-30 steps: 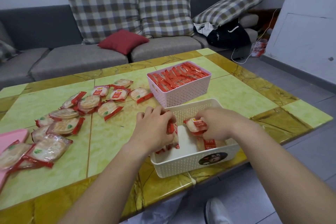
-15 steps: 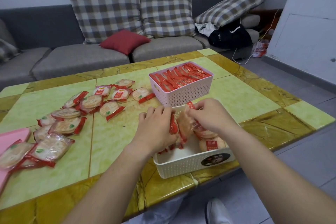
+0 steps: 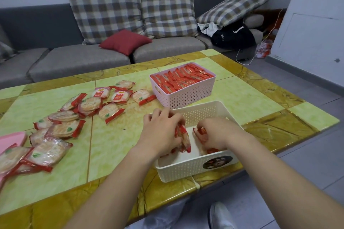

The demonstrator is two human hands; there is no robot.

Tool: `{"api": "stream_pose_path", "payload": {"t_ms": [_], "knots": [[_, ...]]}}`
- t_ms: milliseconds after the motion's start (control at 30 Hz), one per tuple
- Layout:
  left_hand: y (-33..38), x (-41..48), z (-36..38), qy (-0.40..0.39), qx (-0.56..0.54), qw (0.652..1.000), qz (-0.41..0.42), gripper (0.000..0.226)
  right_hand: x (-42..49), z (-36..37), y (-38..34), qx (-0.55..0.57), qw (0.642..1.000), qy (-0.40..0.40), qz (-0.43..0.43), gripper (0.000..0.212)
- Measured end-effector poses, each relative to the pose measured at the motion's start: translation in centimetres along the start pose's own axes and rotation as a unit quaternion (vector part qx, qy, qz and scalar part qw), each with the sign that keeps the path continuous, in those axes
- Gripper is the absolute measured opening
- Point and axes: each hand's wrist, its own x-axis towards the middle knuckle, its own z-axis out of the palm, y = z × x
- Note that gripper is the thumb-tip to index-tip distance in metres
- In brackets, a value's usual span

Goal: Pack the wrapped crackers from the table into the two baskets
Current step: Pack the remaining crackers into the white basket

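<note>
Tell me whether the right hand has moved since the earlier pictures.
Yes. Against the white basket, the right hand has dropped from the far rim down inside, gripping a pack.

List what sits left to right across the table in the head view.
Pink flat item → loose wrapped crackers → left hand, gripping upright crackers → right hand, pinching a cracker pack. The white basket and pink basket overlap the hands, so they are omitted.
</note>
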Motion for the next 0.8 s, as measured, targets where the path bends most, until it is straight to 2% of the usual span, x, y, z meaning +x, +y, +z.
{"api": "stream_pose_path", "payload": {"t_ms": [33,133,233,300,333,433,533,567,633,667,733,800], "knots": [[0.0,0.0,0.0,-0.001,-0.004,1.0,-0.002,0.046,0.0,-0.2,0.1,0.01,0.999,0.033,-0.002,0.014],[0.0,0.0,0.0,-0.001,-0.008,1.0,-0.007,0.047,-0.1,-1.5,0.6,0.148,0.982,0.113,0.025,0.023],[0.1,0.0,0.0,-0.002,-0.01,1.0,-0.011,0.05,-0.5,-2.0,-0.2,0.305,0.923,0.225,0.063,0.026],[0.4,0.0,-0.1,-0.001,-0.012,1.0,-0.019,0.059,-0.4,-1.2,-1.1,0.398,0.892,0.204,0.06,0.027],[0.6,0.0,-0.3,0.006,-0.014,1.0,-0.023,0.066,-0.2,-0.5,-1.5,0.414,0.893,0.166,0.052,0.026],[1.1,0.2,-0.5,0.011,-0.023,1.0,-0.006,0.076,0.5,0.4,-1.2,0.355,0.932,0.066,0.016,0.021],[1.2,0.4,-0.3,-0.01,-0.014,1.0,0.023,0.062,0.2,-1.2,0.6,0.364,0.931,-0.016,-0.024,0.022],[1.2,0.4,-0.2,-0.013,-0.014,1.0,0.023,0.056,0.1,-1.6,1.2,0.324,0.946,-0.027,-0.023,0.028],[1.1,0.4,0.0,-0.013,-0.011,1.0,0.019,0.049,0.0,-1.4,1.7,0.166,0.986,-0.006,-0.002,0.043],[1.2,0.4,0.0,-0.011,-0.01,1.0,0.018,0.048,0.0,-0.9,1.5,0.097,0.995,-0.016,0.012,0.047],[1.2,0.4,0.0,-0.004,-0.011,1.0,0.015,0.047,-0.2,0.1,0.8,0.016,0.997,-0.066,0.023,0.041],[1.4,0.4,0.0,-0.005,-0.009,1.0,0.009,0.052,-0.3,0.6,0.4,-0.007,0.998,-0.064,0.022,0.037]]}}
